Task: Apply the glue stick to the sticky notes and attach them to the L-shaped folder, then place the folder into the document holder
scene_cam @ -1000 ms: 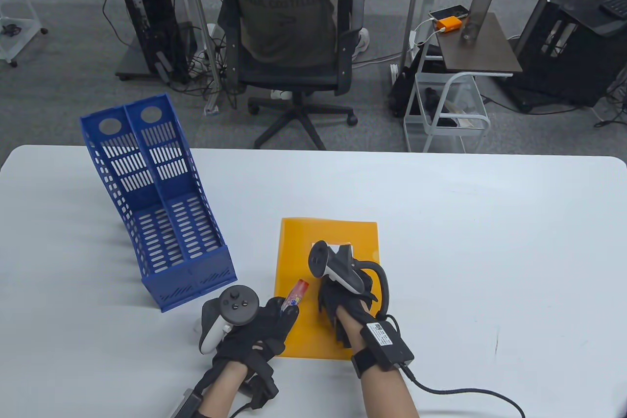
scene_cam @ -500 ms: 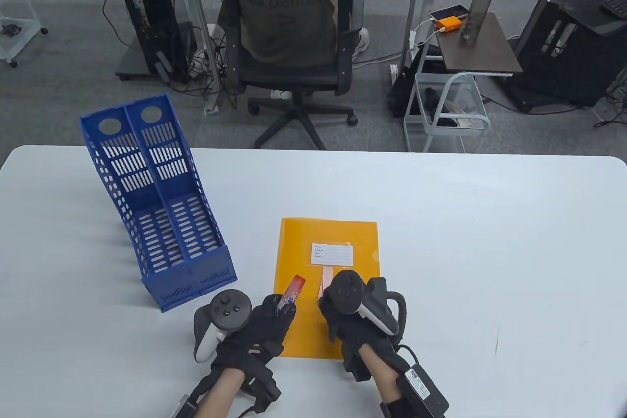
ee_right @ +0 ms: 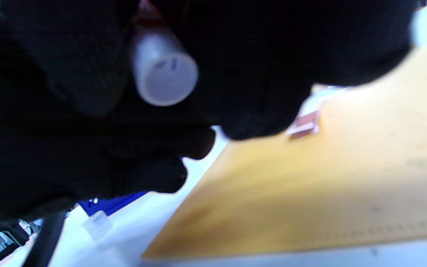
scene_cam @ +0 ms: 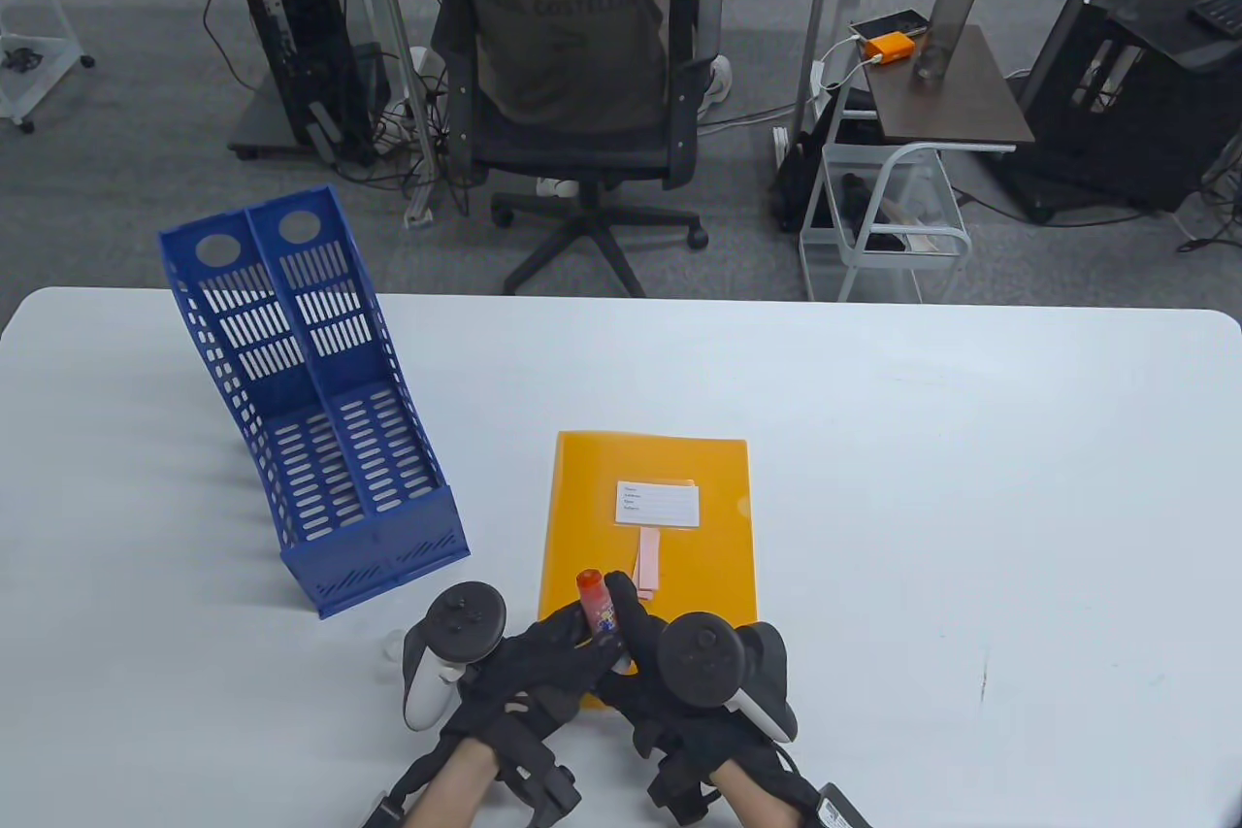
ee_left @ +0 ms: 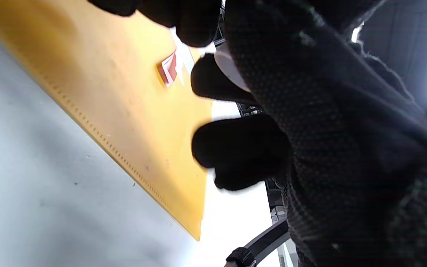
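Note:
An orange L-shaped folder [scene_cam: 648, 517] lies flat on the white table, with a white label [scene_cam: 658, 503] and pink sticky notes [scene_cam: 647, 561] on it. Just over its near edge both hands meet. My left hand [scene_cam: 572, 636] grips a red glue stick [scene_cam: 594, 603], and my right hand [scene_cam: 629, 622] pinches the same stick from the right. In the right wrist view the glue stick's white base [ee_right: 163, 74] shows between dark fingers, above the folder [ee_right: 310, 185] and sticky notes [ee_right: 304, 124]. The left wrist view shows the folder [ee_left: 124, 111] and sticky notes [ee_left: 169, 68].
A blue two-slot document holder [scene_cam: 310, 401] stands at the table's left, open side up and tilted back. A small clear cap [ee_right: 96, 224] lies on the table near the holder. Beyond the far edge stands an office chair [scene_cam: 572, 81] with a seated person.
My right hand drew back from the folder's label toward me and closed on the glue stick. My left hand shifted right and turned the stick more upright. The sticky notes now lie uncovered.

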### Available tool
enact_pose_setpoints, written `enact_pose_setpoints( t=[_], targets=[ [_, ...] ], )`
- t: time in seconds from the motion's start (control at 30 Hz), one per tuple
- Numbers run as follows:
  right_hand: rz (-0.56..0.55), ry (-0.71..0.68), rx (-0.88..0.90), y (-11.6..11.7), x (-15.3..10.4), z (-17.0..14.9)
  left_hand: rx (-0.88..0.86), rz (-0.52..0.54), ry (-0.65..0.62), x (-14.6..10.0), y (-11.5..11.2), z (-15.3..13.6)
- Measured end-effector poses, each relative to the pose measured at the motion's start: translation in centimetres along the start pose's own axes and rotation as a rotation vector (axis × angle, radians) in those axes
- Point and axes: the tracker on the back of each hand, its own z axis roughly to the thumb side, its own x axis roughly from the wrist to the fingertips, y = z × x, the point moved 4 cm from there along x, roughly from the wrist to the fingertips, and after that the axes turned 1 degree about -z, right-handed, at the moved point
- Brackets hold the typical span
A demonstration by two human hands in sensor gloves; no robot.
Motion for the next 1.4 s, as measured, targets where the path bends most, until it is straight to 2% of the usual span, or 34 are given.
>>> enact_pose_setpoints(
  t=[0.2, 0.37, 0.43, 0.5, 0.6, 0.67, 0.8, 0.87, 0.97, 1.2, 1.33, 1.4],
  targets=[
    [-0.054, -0.033, 0.028, -0.6, -0.2, 0.2, -0.078, 0.011, 0.003, 0.2, 0.7, -0.7],
    [-0.192, -0.026, 0.138, -2.2, -0.5, -0.3, -0.478, 0.042, -0.036, 0.2, 1.7, -1.9],
    [-0.194, -0.015, 0.194, -2.1, -0.4, -0.8, -0.526, 0.032, -0.062, 0.1, 1.9, -1.7],
    [-0.159, 0.006, 0.259, -1.6, -0.2, -1.3, -0.493, 0.069, -0.078, -0.1, 2.4, -1.5],
    [0.034, 0.023, 0.259, 0.0, 0.3, -1.6, -0.483, 0.086, -0.119, -0.5, 2.9, -1.0],
    [0.079, 0.009, 0.291, 0.6, 0.5, -1.5, -0.467, 0.115, -0.126, -0.7, 3.1, -0.8],
    [0.023, -0.001, 0.331, -0.1, 0.6, -1.2, -0.439, 0.136, -0.115, -0.8, 3.2, -0.8],
    [-0.073, -0.021, 0.329, -1.0, 0.3, -1.0, -0.458, 0.108, -0.122, -0.8, 2.9, -0.6],
    [-0.127, -0.016, 0.294, -1.4, 0.1, -1.1, -0.446, 0.114, -0.131, -0.8, 2.8, -0.4],
    [0.018, -0.03, 0.391, -0.3, 0.2, -1.3, -0.481, 0.109, -0.129, -1.0, 2.9, -0.5],
    [-0.086, -0.023, 0.326, -1.3, 0.0, -0.9, -0.464, 0.102, -0.113, -0.8, 2.7, -0.7],
    [-0.124, -0.027, 0.236, -1.6, -0.1, -0.6, -0.436, 0.117, -0.096, -0.6, 2.7, -1.0]
  ],
)
